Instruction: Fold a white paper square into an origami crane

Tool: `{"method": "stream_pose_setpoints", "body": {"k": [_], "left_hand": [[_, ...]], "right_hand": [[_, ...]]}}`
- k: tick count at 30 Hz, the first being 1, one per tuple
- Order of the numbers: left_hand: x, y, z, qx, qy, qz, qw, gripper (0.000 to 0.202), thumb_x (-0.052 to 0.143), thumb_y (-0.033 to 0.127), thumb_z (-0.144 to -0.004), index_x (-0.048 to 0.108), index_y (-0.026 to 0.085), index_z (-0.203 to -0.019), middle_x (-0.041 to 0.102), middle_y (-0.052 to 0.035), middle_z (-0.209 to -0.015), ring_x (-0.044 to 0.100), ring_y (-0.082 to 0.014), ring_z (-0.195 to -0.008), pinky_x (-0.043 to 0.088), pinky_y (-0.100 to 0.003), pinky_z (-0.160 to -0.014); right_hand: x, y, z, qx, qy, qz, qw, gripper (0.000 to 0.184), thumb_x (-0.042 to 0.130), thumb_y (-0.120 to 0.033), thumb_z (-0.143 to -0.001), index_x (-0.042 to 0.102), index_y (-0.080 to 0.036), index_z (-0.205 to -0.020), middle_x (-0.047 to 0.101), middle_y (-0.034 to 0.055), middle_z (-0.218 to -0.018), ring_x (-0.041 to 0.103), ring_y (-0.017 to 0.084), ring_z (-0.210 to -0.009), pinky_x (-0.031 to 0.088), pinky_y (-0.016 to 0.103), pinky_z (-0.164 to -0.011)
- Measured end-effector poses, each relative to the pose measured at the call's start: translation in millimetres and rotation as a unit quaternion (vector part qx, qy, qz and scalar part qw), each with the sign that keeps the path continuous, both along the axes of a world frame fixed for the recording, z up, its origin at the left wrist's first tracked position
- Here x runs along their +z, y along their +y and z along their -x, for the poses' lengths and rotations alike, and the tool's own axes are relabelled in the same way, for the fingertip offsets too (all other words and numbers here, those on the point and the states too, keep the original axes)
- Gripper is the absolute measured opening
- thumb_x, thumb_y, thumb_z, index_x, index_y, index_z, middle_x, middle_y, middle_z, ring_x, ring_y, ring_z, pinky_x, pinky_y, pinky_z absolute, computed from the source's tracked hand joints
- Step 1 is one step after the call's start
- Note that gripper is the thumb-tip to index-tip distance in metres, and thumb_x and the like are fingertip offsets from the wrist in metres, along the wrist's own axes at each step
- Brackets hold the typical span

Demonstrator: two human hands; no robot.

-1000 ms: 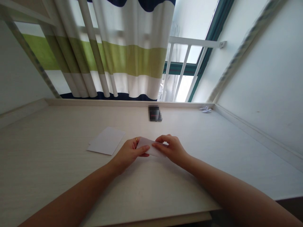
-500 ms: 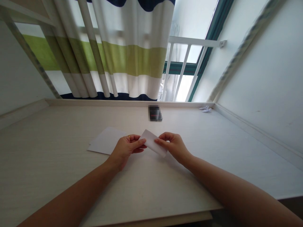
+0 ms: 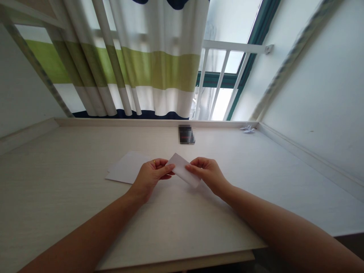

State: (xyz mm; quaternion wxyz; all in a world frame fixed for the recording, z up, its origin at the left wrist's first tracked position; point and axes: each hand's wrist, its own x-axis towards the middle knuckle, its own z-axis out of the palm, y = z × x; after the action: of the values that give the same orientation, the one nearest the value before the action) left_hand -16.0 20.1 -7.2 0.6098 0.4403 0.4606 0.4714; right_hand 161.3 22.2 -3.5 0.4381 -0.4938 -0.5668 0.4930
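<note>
A small white piece of paper point(image 3: 186, 175), with straight edges, is held slantwise between both hands above the table. My left hand point(image 3: 153, 175) pinches its left corner, thumb on top, and wears a ring. My right hand point(image 3: 209, 172) pinches the paper's right side between thumb and fingers. Larger white sheets of paper point(image 3: 125, 168) lie flat on the table to the left, partly behind my left hand and wrist. Whether the held paper is folded, I cannot tell.
The pale wooden table point(image 3: 71, 170) has a raised rim at the back. A dark, pixelated object point(image 3: 186, 134) lies near that rim. Crumpled white paper scraps point(image 3: 248, 129) sit in the far right corner. Behind are a striped curtain point(image 3: 162, 72) and white window bars point(image 3: 218, 79).
The view has shifted slightly. Both hands keep their pinch on the small paper, with only a tiny movement of the left fingers.
</note>
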Motion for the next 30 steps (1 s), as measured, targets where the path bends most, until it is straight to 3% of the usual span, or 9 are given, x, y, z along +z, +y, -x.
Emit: {"method": "stream_pose_setpoints", "body": {"k": [30], "left_hand": [[-1.0, 1.9, -0.2, 0.006, 0.010, -0.012, 1.000, 0.028, 0.072, 0.033, -0.057, 0.064, 0.014, -0.076, 0.067, -0.0023, -0.068, 0.060, -0.0127, -0.064, 0.046, -0.025, -0.064]], "right_hand": [[0.8, 1.4, -1.2, 0.030, 0.036, 0.038, 0.998, 0.024, 0.066, -0.038, -0.062, 0.061, -0.014, -0.062, 0.056, -0.0018, -0.057, 0.046, 0.008, -0.050, 0.032, 0.022, -0.048]]}}
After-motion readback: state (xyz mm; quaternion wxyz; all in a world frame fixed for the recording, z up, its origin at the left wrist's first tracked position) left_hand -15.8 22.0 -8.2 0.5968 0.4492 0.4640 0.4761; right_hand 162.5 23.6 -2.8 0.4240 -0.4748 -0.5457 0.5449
